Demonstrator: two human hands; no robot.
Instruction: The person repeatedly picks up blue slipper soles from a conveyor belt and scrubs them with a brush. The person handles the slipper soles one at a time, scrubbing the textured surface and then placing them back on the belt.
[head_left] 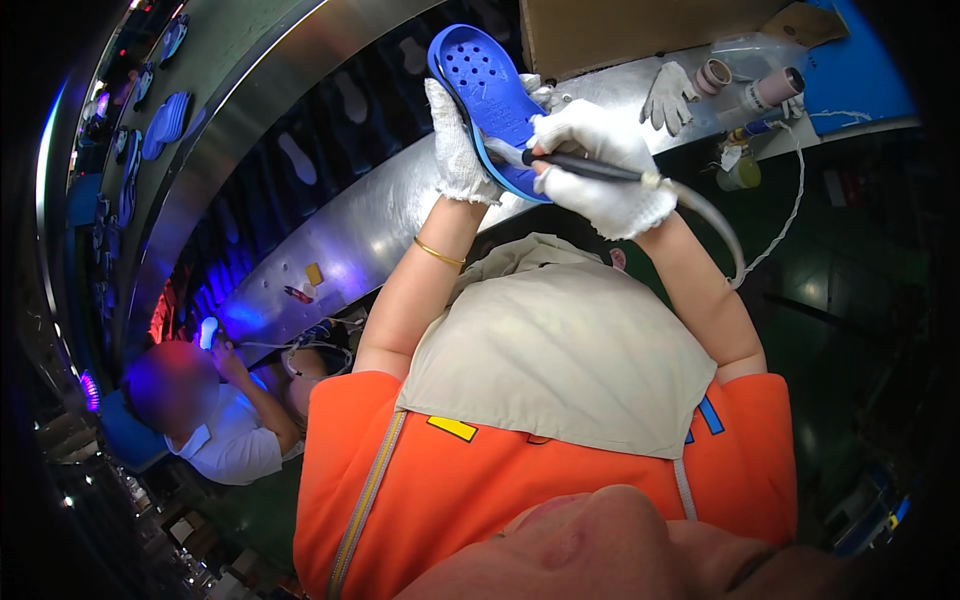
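Note:
My left hand (458,150), in a white knit glove, grips a blue shoe sole (489,88) by its edge and holds it up above the metal ledge. A cluster of small holes marks the sole's far end. In my right hand (603,165), also in a white glove with bare fingertips showing, is a brush (590,166) with a black handle. Its pale tip lies against or just over the near part of the sole; I cannot tell which. From the back of the handle a clear hose (712,218) curves down to the right.
A spare white glove (669,98) and tape rolls (713,76) lie on the metal ledge (375,195) at right, near a cardboard box (640,35). Beyond the ledge, a dark conveyor (330,120) carries soles. A co-worker (225,420) sits at lower left.

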